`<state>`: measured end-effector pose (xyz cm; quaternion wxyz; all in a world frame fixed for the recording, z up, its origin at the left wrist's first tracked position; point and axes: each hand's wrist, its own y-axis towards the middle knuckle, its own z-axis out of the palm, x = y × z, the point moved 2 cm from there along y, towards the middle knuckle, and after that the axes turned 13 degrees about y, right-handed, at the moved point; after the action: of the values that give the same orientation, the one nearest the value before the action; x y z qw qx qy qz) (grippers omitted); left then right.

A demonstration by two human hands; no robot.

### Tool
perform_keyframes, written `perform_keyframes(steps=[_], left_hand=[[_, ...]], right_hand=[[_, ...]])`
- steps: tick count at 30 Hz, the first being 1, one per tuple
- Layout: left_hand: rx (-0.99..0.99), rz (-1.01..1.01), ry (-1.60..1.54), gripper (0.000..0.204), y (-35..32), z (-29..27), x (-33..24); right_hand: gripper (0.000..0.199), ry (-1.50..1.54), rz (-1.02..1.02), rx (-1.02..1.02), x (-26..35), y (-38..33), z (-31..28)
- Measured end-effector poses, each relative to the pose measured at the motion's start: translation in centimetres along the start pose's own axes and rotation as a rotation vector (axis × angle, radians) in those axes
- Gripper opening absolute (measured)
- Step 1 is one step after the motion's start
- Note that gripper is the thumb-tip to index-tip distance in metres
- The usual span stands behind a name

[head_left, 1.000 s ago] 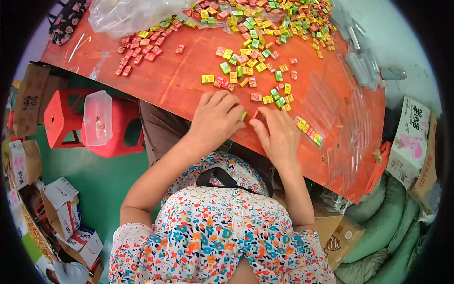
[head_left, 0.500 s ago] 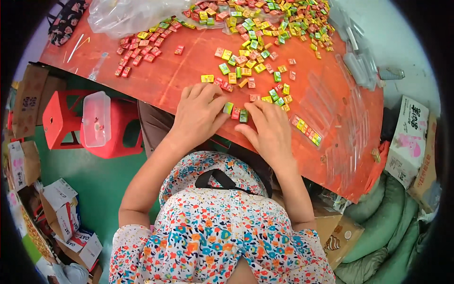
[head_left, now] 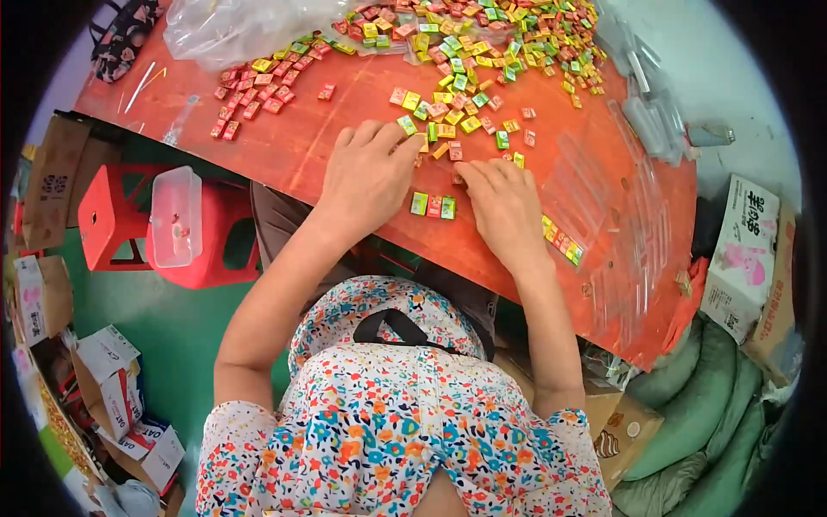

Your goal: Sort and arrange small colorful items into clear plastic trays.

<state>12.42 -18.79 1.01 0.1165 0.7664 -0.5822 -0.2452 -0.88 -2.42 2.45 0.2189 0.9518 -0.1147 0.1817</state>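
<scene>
Three small candy-sized boxes point(head_left: 433, 206), green-yellow, red and green, stand side by side in a short row near the table edge, between my hands. My left hand point(head_left: 369, 179) is left of them, its bent fingers apart and reaching over loose boxes; the fingertips are partly hidden. To the right, my right hand point(head_left: 501, 207) reaches forward with its fingertips at a small reddish box point(head_left: 457, 178), mostly covered by them. Its thumb is hidden. Beyond my fingers lie loose yellow, green and red boxes point(head_left: 445, 131). Right of my right hand is a joined strip of boxes point(head_left: 562, 240).
A big pile of small boxes point(head_left: 551, 39) covers the far side of the red table point(head_left: 284, 155). Reddish boxes point(head_left: 273, 105) cluster at far left near a clear plastic bag point(head_left: 233, 30). Clear plastic sleeves point(head_left: 633, 250) lie right. Red stools point(head_left: 112, 220) stand left.
Both hands have left the row of three boxes and moved forward to loose ones. The row now lies untouched, its boxes closer together.
</scene>
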Motion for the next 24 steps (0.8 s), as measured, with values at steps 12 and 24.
perform_keyframes(steps=[12,24], left_hand=[[0.083,0.082,0.214,0.014,1.5,1.7,0.4],[0.040,-0.013,0.148,0.022,-0.8,-1.0,-0.9]], right_hand=[[0.030,-0.049,0.005,0.019,-0.1,-1.9,-0.3],[0.039,0.002,0.032,0.032,0.2,-2.8,0.4]])
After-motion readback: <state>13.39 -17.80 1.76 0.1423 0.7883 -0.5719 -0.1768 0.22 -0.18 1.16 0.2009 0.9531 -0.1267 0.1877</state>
